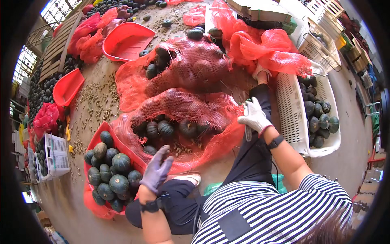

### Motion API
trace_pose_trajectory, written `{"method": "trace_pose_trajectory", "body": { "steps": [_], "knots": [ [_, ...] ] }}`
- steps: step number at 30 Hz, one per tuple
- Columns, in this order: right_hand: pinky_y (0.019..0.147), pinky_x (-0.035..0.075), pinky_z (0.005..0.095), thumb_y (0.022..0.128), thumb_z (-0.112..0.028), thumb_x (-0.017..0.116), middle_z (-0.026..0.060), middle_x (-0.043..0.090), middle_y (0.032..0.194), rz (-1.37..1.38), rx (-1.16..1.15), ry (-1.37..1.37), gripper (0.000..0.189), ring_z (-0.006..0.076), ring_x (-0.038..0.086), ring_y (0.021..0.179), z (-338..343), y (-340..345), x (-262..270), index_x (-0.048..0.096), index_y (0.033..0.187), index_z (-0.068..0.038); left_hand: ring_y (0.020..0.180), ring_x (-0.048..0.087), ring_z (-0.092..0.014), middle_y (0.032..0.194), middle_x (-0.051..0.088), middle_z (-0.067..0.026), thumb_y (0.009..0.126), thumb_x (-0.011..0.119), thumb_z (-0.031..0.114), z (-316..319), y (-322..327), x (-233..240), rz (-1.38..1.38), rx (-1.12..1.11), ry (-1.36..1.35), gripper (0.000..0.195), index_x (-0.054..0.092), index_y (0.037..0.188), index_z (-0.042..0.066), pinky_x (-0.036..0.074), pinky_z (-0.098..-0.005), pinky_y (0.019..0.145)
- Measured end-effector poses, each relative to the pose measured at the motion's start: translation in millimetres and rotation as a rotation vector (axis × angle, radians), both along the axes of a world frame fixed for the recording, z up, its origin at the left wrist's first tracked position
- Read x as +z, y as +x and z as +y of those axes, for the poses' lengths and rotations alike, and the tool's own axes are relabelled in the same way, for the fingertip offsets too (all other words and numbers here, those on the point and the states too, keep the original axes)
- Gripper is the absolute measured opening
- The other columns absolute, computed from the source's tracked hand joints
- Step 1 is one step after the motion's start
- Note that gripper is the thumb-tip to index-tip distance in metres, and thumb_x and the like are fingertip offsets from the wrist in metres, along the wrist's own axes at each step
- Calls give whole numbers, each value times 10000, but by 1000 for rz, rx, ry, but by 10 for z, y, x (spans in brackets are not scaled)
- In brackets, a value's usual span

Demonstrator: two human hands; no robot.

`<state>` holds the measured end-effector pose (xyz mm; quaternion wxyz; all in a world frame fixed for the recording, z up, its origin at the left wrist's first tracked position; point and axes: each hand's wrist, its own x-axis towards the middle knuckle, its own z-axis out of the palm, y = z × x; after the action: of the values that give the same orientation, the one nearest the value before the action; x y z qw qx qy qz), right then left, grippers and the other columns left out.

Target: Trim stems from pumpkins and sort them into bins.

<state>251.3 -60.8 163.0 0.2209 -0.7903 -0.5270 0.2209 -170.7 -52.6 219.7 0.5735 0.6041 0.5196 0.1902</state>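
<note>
My left hand (157, 169), in a purple-grey glove, hovers with fingers apart and nothing in it. Beside it stands a red plastic scoop (110, 130) heaped with dark green squashes (118, 184). In front of me lies a red mesh sack (195, 102) with a wide opening; squashes (166, 128) and dry debris show inside. My right hand (254, 115), in a white glove, is at the sack's right end, closed around a slim grey hand tool (248, 134) whose kind I cannot make out. Fingers partly hide the tool.
Beyond lies another mesh sack (195, 64) of squashes. A white plastic crate (291, 116) with squashes stands right of my outstretched leg. Red scoops (129, 42) and a wooden pallet (58, 45) are at the upper left. Another white crate (57, 155) stands far left.
</note>
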Motion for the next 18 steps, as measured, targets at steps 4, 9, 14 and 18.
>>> {"method": "trace_pose_trajectory", "body": {
  "steps": [4, 9, 14, 18],
  "knots": [
    [1077, 351, 502, 747, -469, 674, 194, 538, 1335, -134, 326, -510, 549, 496, 366, 1312, 603, 37, -240, 649, 1181, -134, 1217, 554, -220, 1321, 584, -147, 964, 620, 325, 31, 223, -597, 55, -54, -143, 558, 466, 1417, 37, 436, -334, 1033],
    [614, 498, 321, 723, -151, 692, 15, 642, 714, 661, 57, -522, 77, 160, 599, 603, 547, 449, -1640, 679, 769, -91, 1084, 608, -208, 1209, 626, -89, 970, 566, 413, 140, 331, -1385, 147, 5, -219, 524, 519, 1363, 70, 498, -317, 916],
    [909, 496, 338, 808, -135, 652, 32, 644, 1038, 1703, -291, 332, 348, 167, 621, 949, 570, 222, -623, 581, 1146, -94, 771, 540, -107, 951, 583, 23, 945, 603, 412, 305, 340, -1692, -179, 317, -623, 448, 549, 1302, 147, 472, -259, 680],
    [1017, 445, 332, 869, -145, 613, 33, 585, 1152, 1690, -157, 674, 494, 141, 574, 1086, 367, 864, -187, 469, 1335, -63, 577, 473, -99, 703, 489, 32, 935, 545, 309, 785, 667, -1832, -74, 444, -482, 404, 536, 1314, 169, 443, -266, 527]
  ]
}}
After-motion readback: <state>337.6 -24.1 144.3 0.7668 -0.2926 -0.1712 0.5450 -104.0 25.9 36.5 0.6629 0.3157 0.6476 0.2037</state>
